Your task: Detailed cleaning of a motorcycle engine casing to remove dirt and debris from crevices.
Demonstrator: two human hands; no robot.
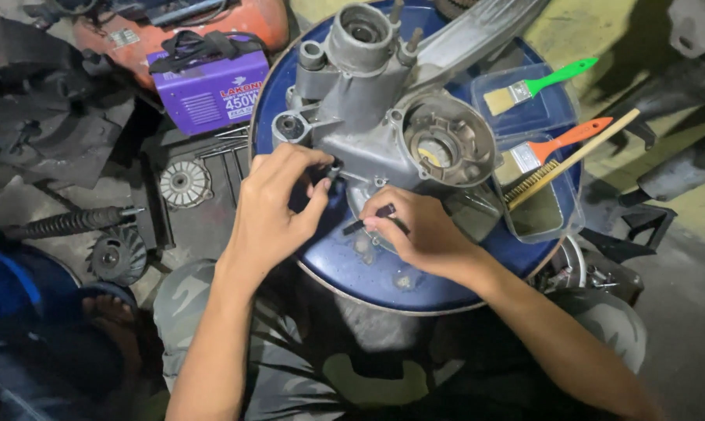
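A grey metal engine casing [384,101] lies on top of a blue drum [415,273]. My left hand [278,203] pinches a small dark part [334,170] at the casing's lower left edge. My right hand [419,230] holds a thin dark tool [368,220] against the casing's underside, its tip pointing left. Both hands rest close together over the near side of the drum lid.
A clear plastic tray [559,218] at the drum's right holds an orange-handled brush [559,144] and a wooden wire brush [571,160]; a green-handled brush [536,84] lies above. A purple box [208,82], a finned disc [185,183], a spring [68,224] and a fan wheel [118,256] sit left.
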